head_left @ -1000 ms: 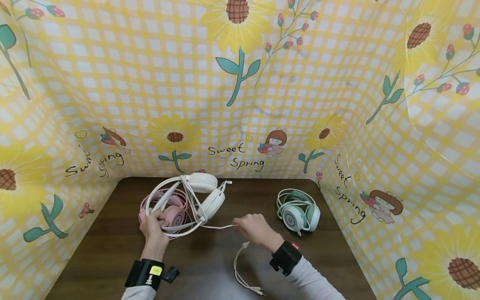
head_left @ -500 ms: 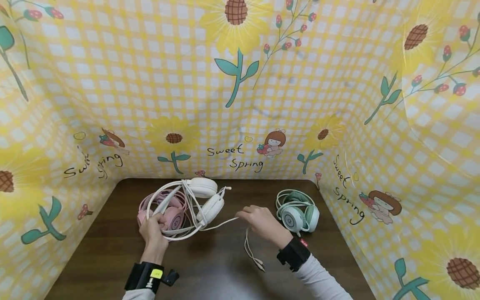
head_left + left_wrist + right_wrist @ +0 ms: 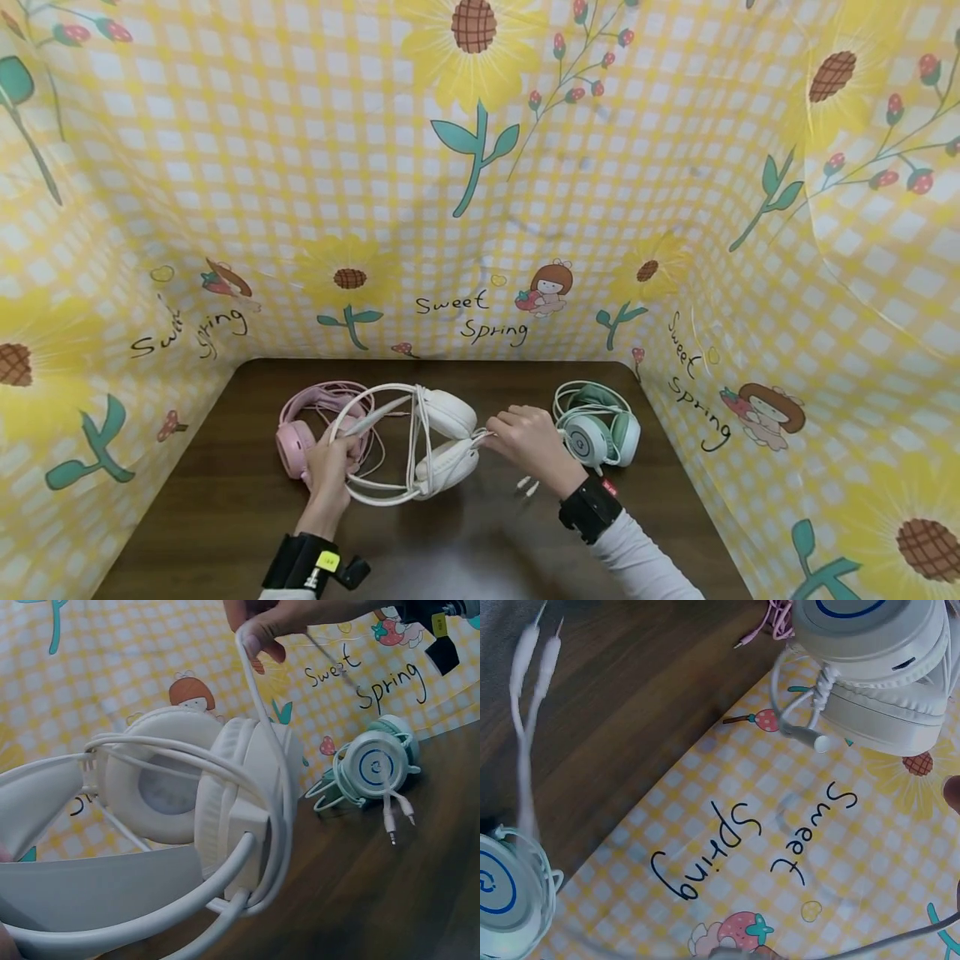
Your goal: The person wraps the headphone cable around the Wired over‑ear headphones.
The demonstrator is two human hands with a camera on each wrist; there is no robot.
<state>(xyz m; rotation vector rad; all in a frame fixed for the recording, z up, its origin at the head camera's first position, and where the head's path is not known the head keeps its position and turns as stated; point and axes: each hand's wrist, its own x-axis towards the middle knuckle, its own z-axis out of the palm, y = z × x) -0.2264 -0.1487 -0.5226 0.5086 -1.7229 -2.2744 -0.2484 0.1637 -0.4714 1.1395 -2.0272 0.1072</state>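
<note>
White headphones (image 3: 438,442) sit over the middle of the brown table (image 3: 465,550), ear cups stacked, cable looped round them. My left hand (image 3: 339,450) grips the headband at its left side. My right hand (image 3: 517,429) pinches the white cable beside the ear cups, with its two plugs (image 3: 528,485) dangling just under the wrist. In the left wrist view the white headphones (image 3: 187,802) fill the frame and the right hand (image 3: 277,619) holds the cable above them. The right wrist view shows the ear cups (image 3: 877,667) and the plugs (image 3: 536,652).
Pink headphones (image 3: 307,421) lie at the left behind my left hand. Green and white headphones (image 3: 596,425) with wound cable lie at the right, close to my right hand. Yellow flowered cloth walls (image 3: 480,208) enclose the table on three sides.
The white headphones moved right, off the pink ones, toward the table's middle. My right hand came in close to the ear cups, drawing up the loose cable; the plugs rose from the front edge.
</note>
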